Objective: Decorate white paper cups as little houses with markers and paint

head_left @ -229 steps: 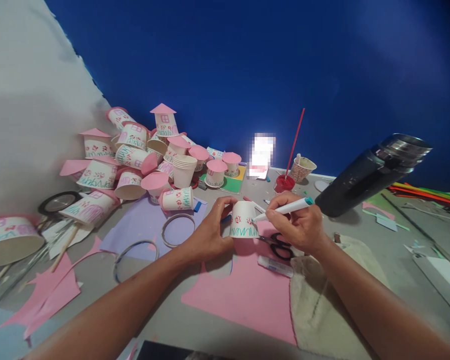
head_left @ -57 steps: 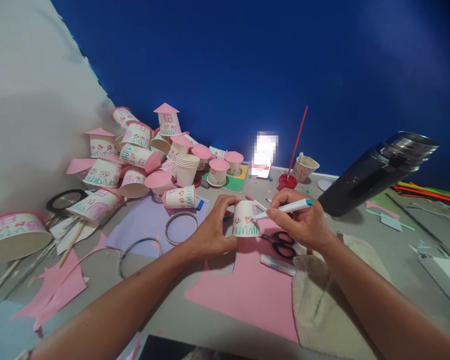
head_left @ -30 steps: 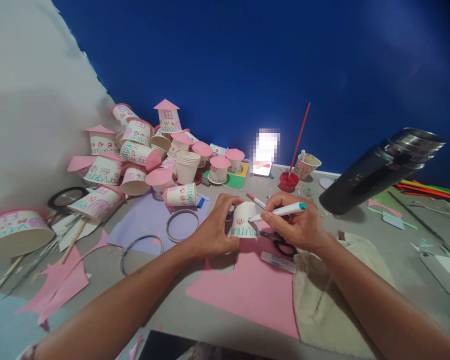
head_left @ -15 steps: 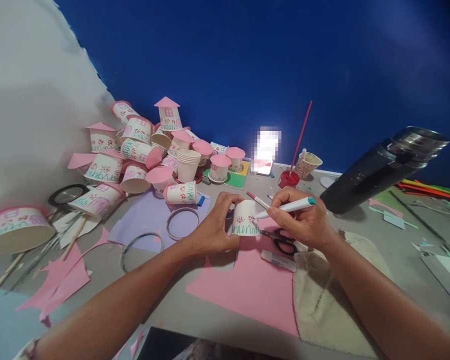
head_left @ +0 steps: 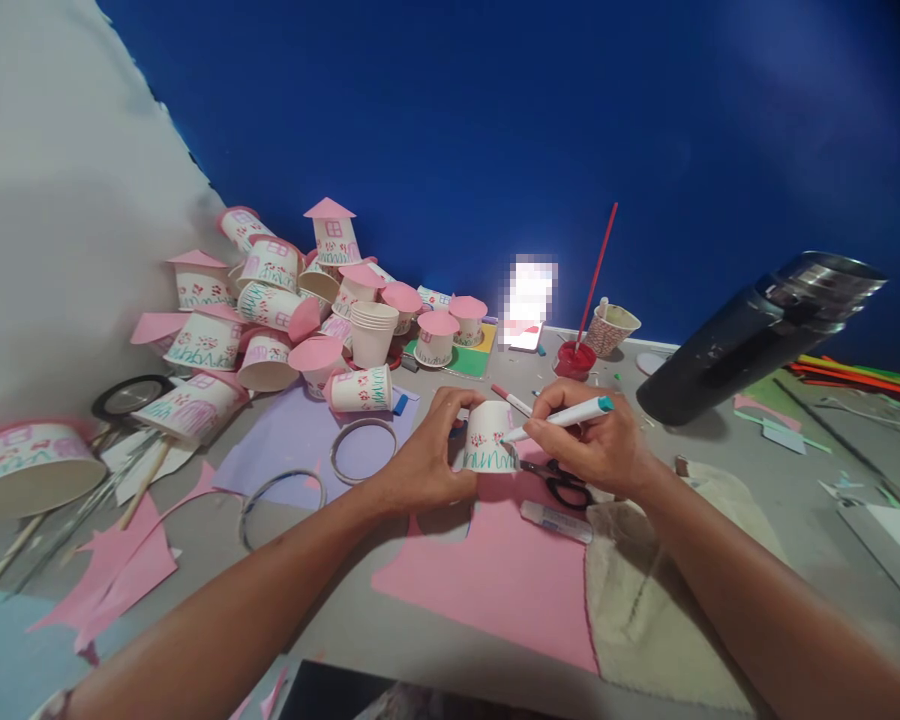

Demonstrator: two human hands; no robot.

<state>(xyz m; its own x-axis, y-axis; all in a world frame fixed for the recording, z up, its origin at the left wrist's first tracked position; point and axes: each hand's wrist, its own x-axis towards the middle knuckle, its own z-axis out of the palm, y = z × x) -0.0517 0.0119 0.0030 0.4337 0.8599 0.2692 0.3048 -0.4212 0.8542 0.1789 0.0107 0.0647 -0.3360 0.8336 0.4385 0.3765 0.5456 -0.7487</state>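
My left hand (head_left: pixel 442 445) is closed around the left side of a white paper cup (head_left: pixel 487 425), held upside down. Red flowers and wavy green strokes are drawn on it. In my right hand (head_left: pixel 600 435) is a white marker (head_left: pixel 562 415) with a teal end, pinched like a pen, its tip at the right part of the cup's drawing. Beneath lie black-handled scissors (head_left: pixel 566 488), a glue stick (head_left: pixel 555 520) and a pink paper sheet (head_left: pixel 495 600). A second, red-ended marker (head_left: pixel 511 398) lies just behind the cup.
Paper-cup houses with pink roofs (head_left: pixel 330 210) are piled at the left, beside a stack of plain cups (head_left: pixel 373 335). A black flask (head_left: pixel 750 340) leans at the right. A red paint pot (head_left: pixel 576 360) holds a stick. A beige cloth (head_left: pixel 660 600) lies in front.
The marker and my right hand have shifted slightly left, and the tip has moved a little left and down on the cup. My left hand holds the cup as before.
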